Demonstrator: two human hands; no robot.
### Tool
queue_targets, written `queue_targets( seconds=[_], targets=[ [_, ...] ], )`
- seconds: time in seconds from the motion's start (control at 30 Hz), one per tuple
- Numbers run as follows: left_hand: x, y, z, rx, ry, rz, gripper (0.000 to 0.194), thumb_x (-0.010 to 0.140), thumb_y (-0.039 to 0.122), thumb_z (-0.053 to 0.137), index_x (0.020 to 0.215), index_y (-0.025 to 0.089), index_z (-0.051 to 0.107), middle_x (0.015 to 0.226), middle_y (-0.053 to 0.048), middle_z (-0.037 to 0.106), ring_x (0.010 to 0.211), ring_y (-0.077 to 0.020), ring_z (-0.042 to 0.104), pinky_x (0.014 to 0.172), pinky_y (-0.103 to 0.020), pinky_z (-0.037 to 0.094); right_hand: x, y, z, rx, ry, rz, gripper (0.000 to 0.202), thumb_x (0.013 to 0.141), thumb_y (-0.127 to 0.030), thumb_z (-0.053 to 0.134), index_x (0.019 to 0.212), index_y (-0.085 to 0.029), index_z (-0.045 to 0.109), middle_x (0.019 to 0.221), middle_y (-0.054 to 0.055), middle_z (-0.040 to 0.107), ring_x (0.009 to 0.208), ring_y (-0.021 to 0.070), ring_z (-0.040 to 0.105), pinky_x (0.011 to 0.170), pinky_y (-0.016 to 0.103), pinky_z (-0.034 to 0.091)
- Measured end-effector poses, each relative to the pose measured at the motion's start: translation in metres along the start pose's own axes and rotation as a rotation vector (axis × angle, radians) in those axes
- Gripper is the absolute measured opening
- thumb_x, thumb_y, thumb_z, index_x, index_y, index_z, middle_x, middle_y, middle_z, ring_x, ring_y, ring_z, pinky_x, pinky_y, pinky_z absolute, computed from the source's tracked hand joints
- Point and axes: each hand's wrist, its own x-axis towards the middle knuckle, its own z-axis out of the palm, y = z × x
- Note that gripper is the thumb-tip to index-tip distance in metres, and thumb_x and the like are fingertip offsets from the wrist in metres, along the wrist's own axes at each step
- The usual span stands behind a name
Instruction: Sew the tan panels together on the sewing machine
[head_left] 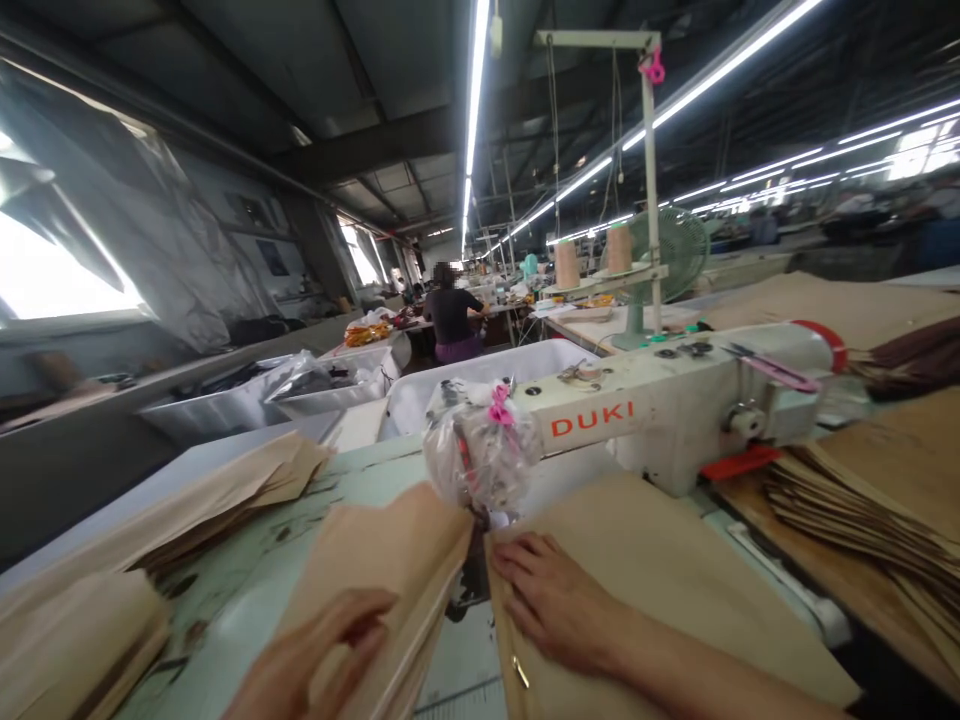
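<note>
A tan fabric panel (660,570) lies on the sewing machine bed, with a zipper edge and a small gold zipper pull (520,672) along its left side. My right hand (559,600) rests flat on this panel near the edge, fingers lying on the cloth. On the left is a second tan piece (375,560), layered and folded at its right edge. My left hand (322,645) is over it, fingers curved and apart, slightly blurred; contact with the cloth is unclear. Ahead of both hands, the sewing machine head (484,450) is wrapped in clear plastic, hiding the needle.
Stacked tan pieces (217,500) lie at left; more layered pieces (862,520) are at right. Scissors-like snips (772,370) sit on the machine arm (600,410). Thread cones (568,265) and a fan (667,250) stand behind. A person (454,315) sits farther off.
</note>
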Motion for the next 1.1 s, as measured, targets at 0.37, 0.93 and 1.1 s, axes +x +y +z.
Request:
queue_targets(
  seconds=[0.37, 0.93, 1.1],
  targets=[
    [0.015, -0.062, 0.081, 0.154, -0.191, -0.344, 0.070, 0.094, 0.046, 0.045, 0.156, 0.016, 0.032, 0.161, -0.019, 0.026, 0.150, -0.0374, 0.018, 0.117, -0.069, 0.013, 0.001, 0.000, -0.002, -0.028, -0.013, -0.019, 0.046, 0.103, -0.038, 0.044, 0.144, -0.016, 0.053, 0.143, 0.008, 0.056, 0.129, 0.0251, 0.047, 0.115, 0.044, 0.034],
    [0.095, -0.069, 0.092, 0.067, -0.058, -0.246, 0.064, 0.098, 0.044, 0.033, 0.145, 0.003, 0.048, 0.152, -0.022, 0.044, 0.144, -0.0406, 0.036, 0.115, -0.069, 0.022, -0.001, 0.003, 0.003, -0.048, 0.013, -0.026, 0.048, 0.104, -0.043, 0.041, 0.144, -0.018, 0.052, 0.141, 0.007, 0.057, 0.129, 0.0269, 0.048, 0.114, 0.043, 0.035],
    [0.056, 0.012, 0.113, -0.054, -0.127, -0.019, 0.053, 0.105, 0.035, 0.029, 0.158, 0.038, 0.020, 0.159, 0.003, 0.033, 0.147, -0.0199, 0.033, 0.119, -0.049, 0.029, 0.001, 0.000, -0.002, -0.032, 0.017, -0.031, 0.041, 0.101, -0.038, 0.048, 0.135, -0.017, 0.057, 0.130, 0.009, 0.062, 0.121, 0.0243, 0.052, 0.111, 0.038, 0.038]
  ],
)
